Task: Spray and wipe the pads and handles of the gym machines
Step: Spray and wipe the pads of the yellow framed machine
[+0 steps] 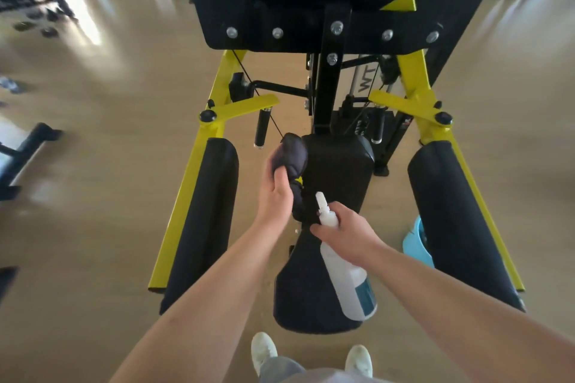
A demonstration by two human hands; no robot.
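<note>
At frame centre, the left hand (275,193) grips a bunched dark cloth (292,162) against the seat pad (339,171); the right hand (348,233) is closed round a spray bottle (348,277). Black arm pads (205,214) flank both sides, bare floor (102,196) left, blue bucket (415,242) right.

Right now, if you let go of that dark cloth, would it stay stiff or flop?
Probably flop: the dark cloth bunches and droops from the left hand. It looks light, and likely not slippery.
</note>
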